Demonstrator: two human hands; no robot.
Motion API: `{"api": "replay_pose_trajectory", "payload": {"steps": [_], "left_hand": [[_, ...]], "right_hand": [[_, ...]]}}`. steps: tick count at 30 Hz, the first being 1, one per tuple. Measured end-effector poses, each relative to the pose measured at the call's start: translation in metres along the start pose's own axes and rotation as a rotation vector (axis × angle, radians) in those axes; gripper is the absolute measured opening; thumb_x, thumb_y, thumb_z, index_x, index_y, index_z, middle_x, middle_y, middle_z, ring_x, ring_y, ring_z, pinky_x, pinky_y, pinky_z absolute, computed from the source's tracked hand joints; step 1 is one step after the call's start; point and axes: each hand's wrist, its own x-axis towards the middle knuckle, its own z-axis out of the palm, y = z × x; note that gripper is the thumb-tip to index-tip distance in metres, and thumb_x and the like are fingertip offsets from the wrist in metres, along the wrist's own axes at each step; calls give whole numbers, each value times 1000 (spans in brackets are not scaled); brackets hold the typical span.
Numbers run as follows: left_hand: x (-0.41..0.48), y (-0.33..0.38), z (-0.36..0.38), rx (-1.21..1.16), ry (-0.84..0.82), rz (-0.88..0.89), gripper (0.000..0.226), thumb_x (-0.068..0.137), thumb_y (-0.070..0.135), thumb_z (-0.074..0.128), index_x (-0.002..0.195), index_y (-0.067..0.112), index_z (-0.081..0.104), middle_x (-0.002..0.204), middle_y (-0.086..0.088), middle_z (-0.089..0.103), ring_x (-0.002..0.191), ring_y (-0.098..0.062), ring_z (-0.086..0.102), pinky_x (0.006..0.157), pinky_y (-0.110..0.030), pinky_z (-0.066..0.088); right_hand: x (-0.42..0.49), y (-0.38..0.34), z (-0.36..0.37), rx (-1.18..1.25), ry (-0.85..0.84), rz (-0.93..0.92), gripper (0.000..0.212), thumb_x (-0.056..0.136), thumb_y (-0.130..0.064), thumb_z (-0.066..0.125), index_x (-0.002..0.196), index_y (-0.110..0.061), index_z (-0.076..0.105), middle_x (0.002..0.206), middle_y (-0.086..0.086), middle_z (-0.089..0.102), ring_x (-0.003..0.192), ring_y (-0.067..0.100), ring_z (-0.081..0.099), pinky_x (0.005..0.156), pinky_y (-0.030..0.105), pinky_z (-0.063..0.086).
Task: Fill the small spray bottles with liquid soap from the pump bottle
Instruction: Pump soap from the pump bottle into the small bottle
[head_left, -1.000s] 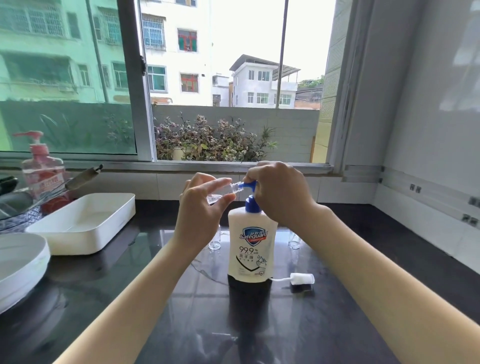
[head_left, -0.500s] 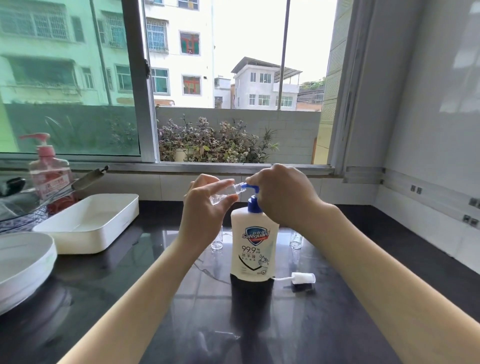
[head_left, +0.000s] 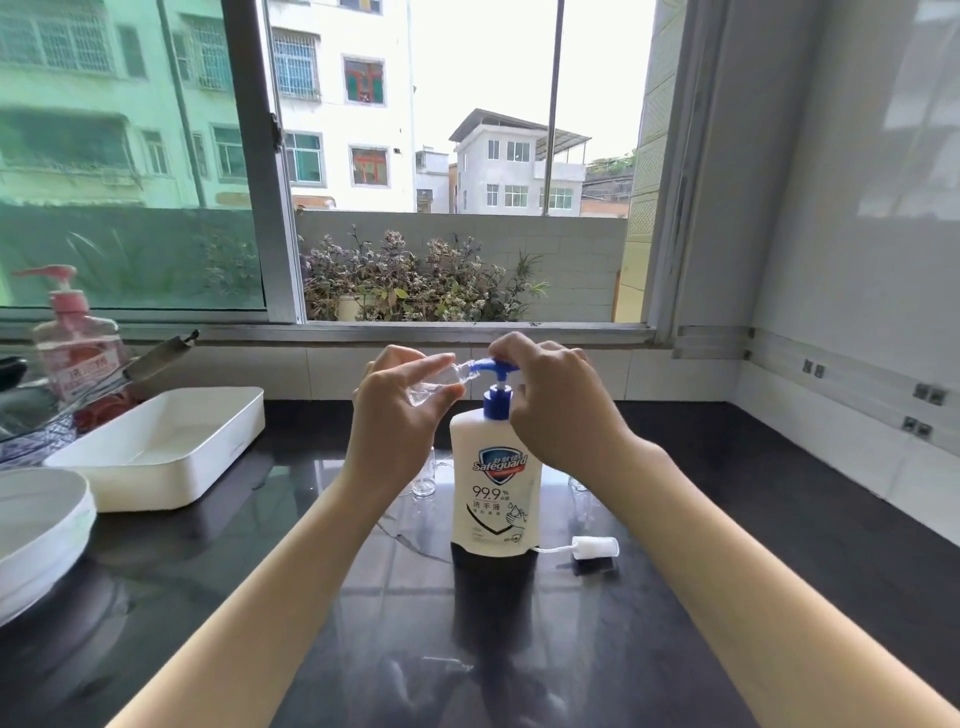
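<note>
A white soap pump bottle (head_left: 496, 493) with a blue pump head (head_left: 497, 370) stands on the dark counter (head_left: 675, 623). My left hand (head_left: 400, 415) pinches a small clear spray bottle (head_left: 441, 382), tilted, with its open neck at the pump's spout. My right hand (head_left: 556, 405) sits over the pump head with fingers curled round it; the pump stem shows raised. Two more small clear bottles stand behind the pump bottle, one on the left (head_left: 423, 475) and one on the right (head_left: 579, 491), both partly hidden by my arms. A white spray cap with its tube (head_left: 595, 548) lies to the right.
A white rectangular tray (head_left: 156, 447) sits at the left, with a white round dish (head_left: 36, 525) nearer me. A pink pump bottle (head_left: 78, 343) and a dish rack (head_left: 31, 415) stand at the far left under the window. A tiled wall runs along the right.
The pump head has risen under my right hand, so the white stem now shows. My left hand keeps the small bottle at the spout. The view has shifted slightly.
</note>
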Motion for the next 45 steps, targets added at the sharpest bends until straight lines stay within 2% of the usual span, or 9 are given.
{"api": "replay_pose_trajectory", "payload": {"steps": [6,10,13,17,24,28,39,43,45], "left_hand": [[-7,-5,0,14,-24,-3,36,76,21,72,111,12,67,93,-1,61,92,-22,56,85,-40,49],[0,0,-1,-1,-10,6,36,76,20,73,111,13,67,94,0,61,92,-20,56,86,-38,49],[1,-1,1,0,-3,7,36,76,20,73,111,13,68,94,0,61,92,-20,57,84,-38,49],[-7,-8,3,9,-10,4,35,76,19,73,110,12,68,94,0,61,91,-20,57,82,-37,49],[5,-2,-1,12,-30,15,36,75,19,74,110,12,68,94,-1,62,91,-21,58,83,-35,50],[2,-6,0,10,-23,9,35,75,19,74,109,11,68,94,-1,62,92,-22,59,82,-36,50],[7,-1,0,17,-28,17,37,74,16,74,109,10,67,94,-5,62,88,-20,58,78,-25,48],[0,-8,2,3,-26,-2,34,74,18,75,107,11,69,93,-2,62,83,-15,57,68,-12,43],[-3,-10,2,6,-33,-9,34,74,17,75,107,11,69,93,-3,62,82,-15,57,67,-16,43]], "right_hand": [[-17,1,12,-10,84,-19,36,74,4,53,104,-13,63,91,3,71,91,24,57,84,30,34],[-2,0,2,-71,75,-21,27,80,-4,51,101,-13,64,84,9,70,78,24,57,83,36,44],[-2,-3,5,-80,144,29,25,78,-2,52,96,-13,66,78,10,69,70,20,50,74,31,39],[-21,-12,18,-59,272,40,22,71,4,59,85,-9,70,70,9,70,70,28,60,68,34,46],[8,-7,8,-199,150,32,20,79,-4,52,86,-13,68,66,8,66,63,25,53,74,31,40],[2,-7,19,-256,271,41,14,67,1,63,67,-12,67,50,5,60,49,22,51,63,26,42],[14,-5,14,-243,263,1,18,74,0,57,66,-11,69,49,4,62,46,21,54,70,30,44],[-3,-3,28,-192,334,47,18,70,0,59,67,-13,71,49,5,60,49,22,55,62,29,45],[-7,-3,31,-161,342,51,18,69,-1,58,69,-13,72,51,6,62,52,23,57,62,29,46]]}}
